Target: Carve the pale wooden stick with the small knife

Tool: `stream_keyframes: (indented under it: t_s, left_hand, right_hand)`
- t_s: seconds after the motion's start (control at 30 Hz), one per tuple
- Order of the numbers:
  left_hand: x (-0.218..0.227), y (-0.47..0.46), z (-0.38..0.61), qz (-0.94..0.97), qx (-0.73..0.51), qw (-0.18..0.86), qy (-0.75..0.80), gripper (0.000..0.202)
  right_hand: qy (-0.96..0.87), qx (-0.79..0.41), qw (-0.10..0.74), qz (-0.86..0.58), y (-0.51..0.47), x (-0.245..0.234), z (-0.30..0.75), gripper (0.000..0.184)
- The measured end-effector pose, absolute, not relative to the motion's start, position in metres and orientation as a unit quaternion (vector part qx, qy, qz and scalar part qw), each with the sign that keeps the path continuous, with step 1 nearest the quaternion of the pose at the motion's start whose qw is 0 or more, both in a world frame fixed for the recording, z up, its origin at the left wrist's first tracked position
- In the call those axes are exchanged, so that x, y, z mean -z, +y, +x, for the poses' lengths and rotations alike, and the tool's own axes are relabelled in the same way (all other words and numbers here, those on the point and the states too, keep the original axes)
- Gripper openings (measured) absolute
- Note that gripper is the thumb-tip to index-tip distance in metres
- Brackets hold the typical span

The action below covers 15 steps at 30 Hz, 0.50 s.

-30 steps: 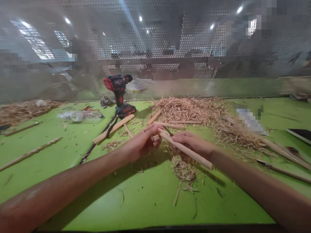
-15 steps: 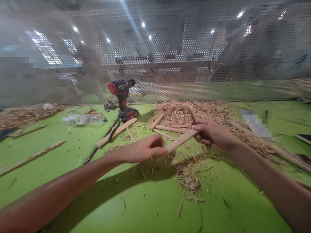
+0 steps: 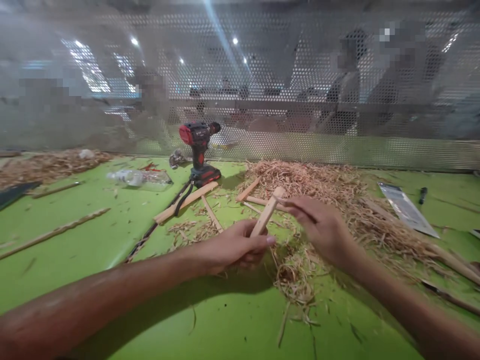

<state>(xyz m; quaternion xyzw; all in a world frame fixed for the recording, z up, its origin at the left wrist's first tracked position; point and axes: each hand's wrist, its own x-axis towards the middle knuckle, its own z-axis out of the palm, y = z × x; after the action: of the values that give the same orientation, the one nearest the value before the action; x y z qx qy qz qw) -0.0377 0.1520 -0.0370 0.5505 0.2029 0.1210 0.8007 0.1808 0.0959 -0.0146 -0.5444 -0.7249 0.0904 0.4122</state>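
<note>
My left hand (image 3: 240, 245) is closed round the lower part of a flat, pale wooden stick (image 3: 268, 212), which tilts up and away to the right. Its thumb lies along the near side. My right hand (image 3: 326, 225) is at the stick's upper end, its fingers bent and its fingertips touching the wood. I see no knife in that hand; its palm side is hidden. Below the hands lies a loose heap of curled wood shavings (image 3: 296, 282) on the green table (image 3: 157, 320). Several cut wooden strips (image 3: 249, 190) lie just beyond.
A red and black cordless drill (image 3: 200, 150) stands upright behind my left hand. A large pile of shavings (image 3: 307, 175) lies before the perforated screen (image 3: 262, 115). At left are a clear plastic bag (image 3: 140, 177) and a twisted stick (image 3: 56, 232). A dark, slim tool (image 3: 450, 297) lies at right.
The stick has swung from a low slant to a steeper one, with my left hand wrapped round it. The knife that showed in my right hand is no longer visible there. The view has shifted left.
</note>
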Motion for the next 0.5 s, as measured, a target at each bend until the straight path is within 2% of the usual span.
stream_keyframes:
  t_s: [0.1, 0.27, 0.4, 0.5]
  left_hand:
    - [0.032, 0.147, -0.037, 0.533, -0.158, 0.811, 0.183, 0.031]
    - [0.027, 0.139, -0.037, 0.515, -0.133, 0.832, 0.157, 0.035]
    - [0.028, 0.138, -0.038, 0.521, -0.141, 0.823, 0.177, 0.034]
    - [0.031, 0.132, -0.038, 0.505, -0.142, 0.828, 0.198, 0.033]
  right_hand:
    - [-0.782, -0.049, 0.352, -0.512, 0.096, 0.030, 0.171, 0.028]
    - [-0.802, 0.001, 0.310, -0.510, 0.096, 0.037, 0.169, 0.033]
    - [-0.806, 0.032, 0.293, -0.514, 0.094, 0.029, 0.170, 0.033]
    - [-0.788, 0.011, 0.312, -0.531, 0.098, 0.024, 0.176, 0.033]
